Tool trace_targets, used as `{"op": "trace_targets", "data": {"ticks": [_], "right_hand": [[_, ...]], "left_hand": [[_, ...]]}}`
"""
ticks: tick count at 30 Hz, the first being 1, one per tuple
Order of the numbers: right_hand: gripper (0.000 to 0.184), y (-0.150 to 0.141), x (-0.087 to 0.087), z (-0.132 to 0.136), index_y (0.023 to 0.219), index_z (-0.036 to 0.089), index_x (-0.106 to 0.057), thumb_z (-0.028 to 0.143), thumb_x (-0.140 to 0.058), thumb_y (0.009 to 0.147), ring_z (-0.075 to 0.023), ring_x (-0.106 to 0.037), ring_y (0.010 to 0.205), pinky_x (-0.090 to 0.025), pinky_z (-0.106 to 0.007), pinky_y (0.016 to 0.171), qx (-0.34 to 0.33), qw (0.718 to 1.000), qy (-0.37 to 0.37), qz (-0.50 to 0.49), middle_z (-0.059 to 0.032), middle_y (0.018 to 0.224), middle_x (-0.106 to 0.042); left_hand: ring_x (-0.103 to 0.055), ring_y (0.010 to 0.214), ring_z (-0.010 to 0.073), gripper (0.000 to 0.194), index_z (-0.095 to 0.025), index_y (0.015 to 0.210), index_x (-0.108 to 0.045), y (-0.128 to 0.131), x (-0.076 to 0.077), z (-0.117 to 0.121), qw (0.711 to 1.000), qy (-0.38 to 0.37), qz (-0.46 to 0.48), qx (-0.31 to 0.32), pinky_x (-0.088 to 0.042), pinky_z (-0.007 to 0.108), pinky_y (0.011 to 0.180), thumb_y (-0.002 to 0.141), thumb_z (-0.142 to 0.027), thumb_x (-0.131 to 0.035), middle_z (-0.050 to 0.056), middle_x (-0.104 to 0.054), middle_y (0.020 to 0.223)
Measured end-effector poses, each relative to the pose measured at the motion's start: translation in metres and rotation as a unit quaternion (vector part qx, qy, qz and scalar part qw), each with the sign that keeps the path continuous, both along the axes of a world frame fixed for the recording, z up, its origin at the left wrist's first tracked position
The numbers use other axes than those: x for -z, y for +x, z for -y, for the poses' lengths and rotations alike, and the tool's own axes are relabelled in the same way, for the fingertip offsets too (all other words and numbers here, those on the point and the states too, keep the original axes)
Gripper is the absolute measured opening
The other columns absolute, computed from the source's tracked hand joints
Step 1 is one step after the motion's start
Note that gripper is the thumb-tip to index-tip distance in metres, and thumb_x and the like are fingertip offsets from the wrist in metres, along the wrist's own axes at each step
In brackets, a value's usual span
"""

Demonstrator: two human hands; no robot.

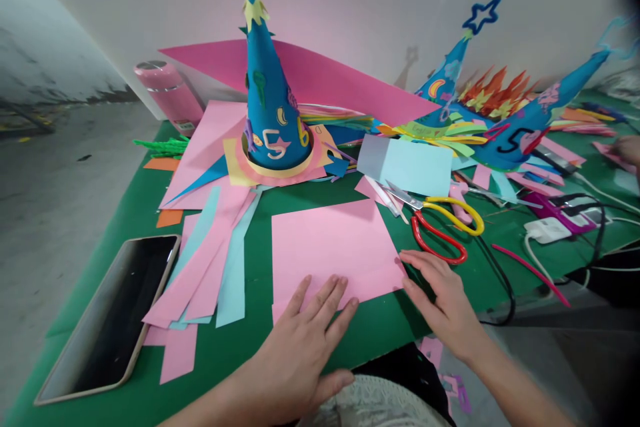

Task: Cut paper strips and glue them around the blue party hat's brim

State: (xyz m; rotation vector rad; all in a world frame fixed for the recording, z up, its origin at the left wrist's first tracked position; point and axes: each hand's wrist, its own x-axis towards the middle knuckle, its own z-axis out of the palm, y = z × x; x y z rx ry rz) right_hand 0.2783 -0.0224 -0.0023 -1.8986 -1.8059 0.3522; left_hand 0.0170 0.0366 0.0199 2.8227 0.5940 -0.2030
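A sheet of pink paper (330, 240) lies on the green tabletop, with a narrow strip along its near edge that looks creased or overlapped. My left hand (310, 340) rests flat on the near part of this sheet, fingers spread. At the sheet's right edge, my right hand (443, 300) touches the corner with its fingertips, thumb and index finger apart. Just beyond the right hand lie scissors (425, 207) with one red and one yellow handle, blades partly open. Behind the sheet stands a blue cone hat (273, 93) with a 5 on it.
Pink and light blue paper strips (210, 260) and a phone (110, 313) lie on the left. A pink bottle (167, 97) stands at the back. More decorated cone hats (530, 120), a glue gun (460, 200) and cables are on the right. Another person's hand (627, 148) shows at the far right.
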Motion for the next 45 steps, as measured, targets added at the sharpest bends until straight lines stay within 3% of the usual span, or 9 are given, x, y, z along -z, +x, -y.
{"op": "trace_targets", "data": {"ticks": [3, 7, 11, 15, 24, 34, 45], "right_hand": [[0.031, -0.011, 0.000, -0.001, 0.113, 0.027, -0.056, 0.041, -0.049, 0.086, -0.0265, -0.051, 0.112, -0.040, -0.045, 0.087, 0.030, 0.997, -0.001, 0.071, -0.0065, 0.120, -0.057], [0.033, -0.015, 0.000, -0.002, 0.114, 0.026, -0.057, 0.041, -0.048, 0.086, -0.0261, -0.052, 0.110, -0.040, -0.042, 0.084, 0.029, 0.994, 0.009, 0.102, -0.0075, 0.119, -0.058], [0.033, -0.014, -0.001, -0.003, 0.115, 0.025, -0.057, 0.039, -0.048, 0.086, -0.0258, -0.052, 0.109, -0.040, -0.041, 0.084, 0.025, 0.994, 0.011, 0.109, -0.0077, 0.118, -0.058], [0.033, -0.014, -0.001, -0.003, 0.116, 0.026, -0.056, 0.039, -0.048, 0.086, -0.0260, -0.052, 0.109, -0.039, -0.042, 0.084, 0.024, 0.994, 0.012, 0.109, -0.0078, 0.118, -0.058], [0.034, -0.011, 0.003, -0.001, 0.115, 0.026, -0.055, 0.042, -0.048, 0.086, -0.0267, -0.050, 0.111, -0.039, -0.043, 0.084, 0.022, 0.993, 0.004, 0.112, -0.0079, 0.119, -0.057], [0.036, -0.009, 0.005, 0.001, 0.114, 0.026, -0.055, 0.046, -0.045, 0.086, -0.0269, -0.053, 0.107, -0.039, -0.042, 0.082, 0.020, 0.991, 0.027, 0.130, -0.0072, 0.118, -0.058], [0.038, -0.008, 0.008, 0.002, 0.114, 0.027, -0.056, 0.049, -0.043, 0.085, -0.0275, -0.054, 0.107, -0.039, -0.043, 0.080, 0.021, 0.990, 0.029, 0.138, -0.0059, 0.118, -0.057]], "left_hand": [[-0.025, 0.134, 0.0334, 0.071, -0.023, 0.144, -0.021, 0.007, -0.005, -0.006, 1.000, 0.018, 0.013, 0.017, -0.016, 0.056, 0.105, 0.087, -0.057, -0.043, 0.018, -0.029, 0.146], [-0.042, 0.120, 0.0322, 0.061, -0.023, 0.137, -0.037, 0.020, -0.013, -0.017, 0.998, 0.045, 0.036, 0.029, -0.026, 0.054, 0.100, 0.088, -0.059, -0.039, 0.014, -0.050, 0.126], [-0.048, 0.105, 0.0280, 0.045, -0.024, 0.127, -0.047, 0.030, -0.020, -0.024, 0.996, 0.071, 0.029, 0.048, -0.030, 0.051, 0.095, 0.090, -0.048, -0.045, 0.010, -0.054, 0.111], [-0.047, 0.103, 0.0268, 0.034, -0.025, 0.119, -0.052, 0.030, -0.022, -0.024, 0.996, 0.072, 0.031, 0.033, -0.030, 0.050, 0.093, 0.091, -0.042, -0.045, 0.008, -0.055, 0.104], [-0.046, 0.108, 0.0263, 0.031, -0.028, 0.119, -0.052, -0.012, -0.028, -0.014, 0.998, 0.055, 0.000, -0.019, -0.027, 0.049, 0.094, 0.092, -0.041, -0.045, 0.007, -0.056, 0.112], [-0.046, 0.108, 0.0266, 0.035, -0.035, 0.122, -0.054, -0.074, -0.020, 0.006, 0.990, 0.098, 0.004, -0.103, -0.025, 0.044, 0.094, 0.091, -0.047, -0.044, 0.005, -0.059, 0.109], [-0.049, 0.103, 0.0256, 0.029, -0.033, 0.113, -0.060, -0.094, -0.031, 0.013, 0.980, 0.166, -0.008, -0.108, -0.024, 0.040, 0.094, 0.087, -0.045, -0.052, 0.004, -0.061, 0.104]]}}
